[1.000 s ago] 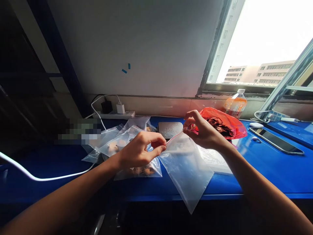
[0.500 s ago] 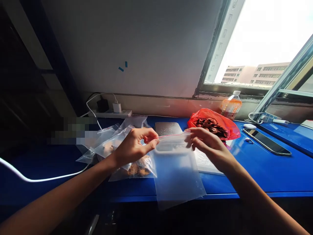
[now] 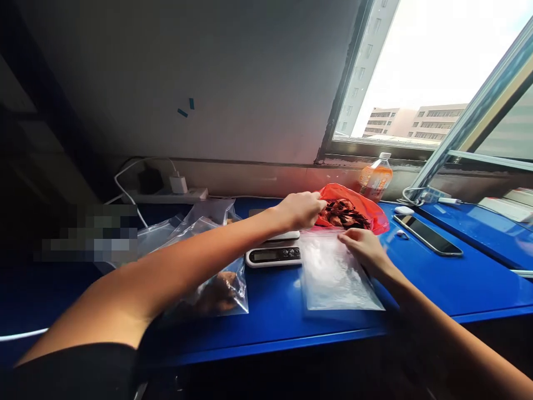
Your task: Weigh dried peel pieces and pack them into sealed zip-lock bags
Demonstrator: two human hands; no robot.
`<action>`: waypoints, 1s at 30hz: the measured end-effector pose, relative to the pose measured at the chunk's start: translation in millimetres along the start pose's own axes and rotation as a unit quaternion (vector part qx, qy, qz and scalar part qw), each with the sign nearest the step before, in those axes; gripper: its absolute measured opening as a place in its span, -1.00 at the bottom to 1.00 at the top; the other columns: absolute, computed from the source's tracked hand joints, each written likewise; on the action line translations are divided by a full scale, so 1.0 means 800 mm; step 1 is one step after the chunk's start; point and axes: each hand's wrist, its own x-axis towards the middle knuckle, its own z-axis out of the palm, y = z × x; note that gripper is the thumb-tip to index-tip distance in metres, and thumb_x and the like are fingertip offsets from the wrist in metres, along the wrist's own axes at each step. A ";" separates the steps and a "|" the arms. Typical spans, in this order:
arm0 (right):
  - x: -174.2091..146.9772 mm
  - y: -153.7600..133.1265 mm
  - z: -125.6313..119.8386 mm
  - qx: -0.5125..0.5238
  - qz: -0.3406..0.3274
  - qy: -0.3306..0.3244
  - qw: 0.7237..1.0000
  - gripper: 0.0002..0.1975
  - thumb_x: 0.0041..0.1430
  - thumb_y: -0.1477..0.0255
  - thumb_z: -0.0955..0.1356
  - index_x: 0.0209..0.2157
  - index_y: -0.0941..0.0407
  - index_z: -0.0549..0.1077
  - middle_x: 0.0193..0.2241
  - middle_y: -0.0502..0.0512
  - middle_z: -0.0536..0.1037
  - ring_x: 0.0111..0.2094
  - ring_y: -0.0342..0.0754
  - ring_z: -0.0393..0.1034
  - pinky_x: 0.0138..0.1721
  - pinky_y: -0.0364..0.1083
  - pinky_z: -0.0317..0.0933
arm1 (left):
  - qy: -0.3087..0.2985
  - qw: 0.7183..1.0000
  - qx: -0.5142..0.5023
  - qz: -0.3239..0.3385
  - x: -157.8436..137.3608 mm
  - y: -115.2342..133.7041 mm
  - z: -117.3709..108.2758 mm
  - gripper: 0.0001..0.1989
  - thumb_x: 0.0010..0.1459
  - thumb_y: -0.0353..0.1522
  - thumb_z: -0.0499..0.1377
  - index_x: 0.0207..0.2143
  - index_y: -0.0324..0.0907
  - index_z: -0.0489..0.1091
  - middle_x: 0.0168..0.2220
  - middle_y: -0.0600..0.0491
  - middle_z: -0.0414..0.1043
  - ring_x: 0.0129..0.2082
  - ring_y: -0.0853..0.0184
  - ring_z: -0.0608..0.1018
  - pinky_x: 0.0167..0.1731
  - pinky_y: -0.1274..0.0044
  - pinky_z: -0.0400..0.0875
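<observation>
My left hand (image 3: 303, 210) reaches across to the near left rim of a red plastic bag (image 3: 377, 214), its fingers closed at that rim. Inside the red bag lie dark reddish-brown dried pieces (image 3: 343, 214). My right hand (image 3: 366, 250) pinches the upper right corner of a clear zip bag (image 3: 337, 275), which lies flat-looking and slack over the table's front part. Beside the zip bag, a white digital scale (image 3: 272, 255) with a dark display is partly covered by my left forearm.
Clear bags with brown contents (image 3: 222, 291) lie left of the scale, partly under my left arm. An orange drink bottle (image 3: 377, 176) stands behind the red bag. A phone (image 3: 428, 234) and earbuds lie at right. A white charger (image 3: 178, 183) sits in a power strip.
My left hand has let go of the zip bag and moved right to the red bag. My right hand has lowered the zip bag, uncovering the scale's display. The view has turned slightly right.
</observation>
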 end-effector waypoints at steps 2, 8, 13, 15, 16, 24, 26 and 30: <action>0.006 -0.002 0.011 -0.103 -0.031 -0.016 0.994 -0.75 -0.01 0.26 0.31 -0.59 0.14 0.43 -0.62 0.07 0.44 -0.55 -0.10 0.30 -0.53 -0.14 0.04 | -0.033 0.998 0.038 0.022 0.029 0.001 0.016 -0.75 0.16 -0.46 0.06 -0.14 -0.18 0.45 -0.09 -0.09 0.43 -0.17 0.18 0.52 -0.38 0.50 0.38; 0.012 0.010 0.007 -0.182 -0.086 -0.009 0.980 -0.74 0.06 0.23 0.29 -0.32 0.11 0.43 -0.58 0.05 0.49 -0.53 -0.06 0.34 -0.49 -0.13 0.07 | -0.058 0.997 0.022 0.034 0.067 0.010 0.045 -0.78 0.17 -0.48 0.07 -0.25 -0.21 0.51 -0.20 -0.09 0.52 -0.22 0.18 0.56 -0.31 0.47 0.40; 0.016 0.040 -0.025 -0.275 -0.100 0.061 0.954 -0.70 0.15 0.27 0.25 -0.15 0.12 0.40 -0.49 0.10 0.53 -0.50 -0.02 0.38 -0.50 -0.12 0.02 | -0.050 0.999 0.004 0.013 0.089 0.014 0.053 -0.82 0.19 -0.39 0.10 -0.29 -0.20 0.51 -0.25 -0.08 0.54 -0.20 0.19 0.55 -0.21 0.46 0.38; 0.018 0.050 -0.036 -0.344 -0.102 0.067 0.931 -0.73 0.16 0.31 0.25 -0.14 0.10 0.42 -0.41 0.13 0.55 -0.45 -0.01 0.39 -0.52 -0.13 -0.02 | -0.045 0.999 0.004 -0.008 0.096 0.011 0.052 -0.81 0.19 -0.38 0.09 -0.26 -0.21 0.50 -0.23 -0.09 0.54 -0.20 0.18 0.55 -0.23 0.46 0.39; 0.019 0.054 -0.040 -0.369 -0.109 0.067 0.921 -0.75 0.16 0.33 0.25 -0.16 0.09 0.43 -0.37 0.14 0.55 -0.42 0.00 0.39 -0.53 -0.14 -0.04 | -0.043 0.999 0.004 -0.019 0.099 0.009 0.052 -0.81 0.19 -0.37 0.09 -0.25 -0.22 0.49 -0.22 -0.10 0.53 -0.20 0.17 0.55 -0.25 0.46 0.40; 0.037 0.063 -0.054 -0.422 -0.244 0.147 0.860 -0.83 0.17 0.44 0.25 -0.36 0.17 0.47 -0.24 0.24 0.50 -0.13 0.11 0.32 -0.34 -0.07 0.17 | -0.045 0.996 0.029 -0.065 0.092 -0.004 0.043 -0.75 0.16 -0.48 0.04 -0.11 -0.20 0.39 -0.17 -0.10 0.50 -0.14 0.18 0.54 -0.25 0.48 0.40; 0.040 0.067 -0.057 -0.396 -0.285 0.147 0.860 -0.86 0.14 0.47 0.26 -0.40 0.16 0.45 -0.28 0.22 0.52 -0.11 0.10 0.33 -0.21 -0.04 0.18 | -0.052 0.996 0.035 -0.060 0.087 -0.005 0.044 -0.73 0.14 -0.51 0.05 -0.13 -0.18 0.40 -0.17 -0.08 0.50 -0.15 0.19 0.54 -0.25 0.49 0.40; 0.042 0.074 -0.060 -0.404 -0.290 0.126 0.858 -0.85 0.11 0.47 0.28 -0.30 0.16 0.46 -0.32 0.22 0.54 -0.19 0.09 0.38 -0.21 -0.01 0.16 | -0.062 0.996 0.039 -0.045 0.083 -0.006 0.046 -0.76 0.13 -0.52 0.06 -0.18 -0.17 0.43 -0.15 -0.05 0.50 -0.14 0.21 0.53 -0.24 0.50 0.40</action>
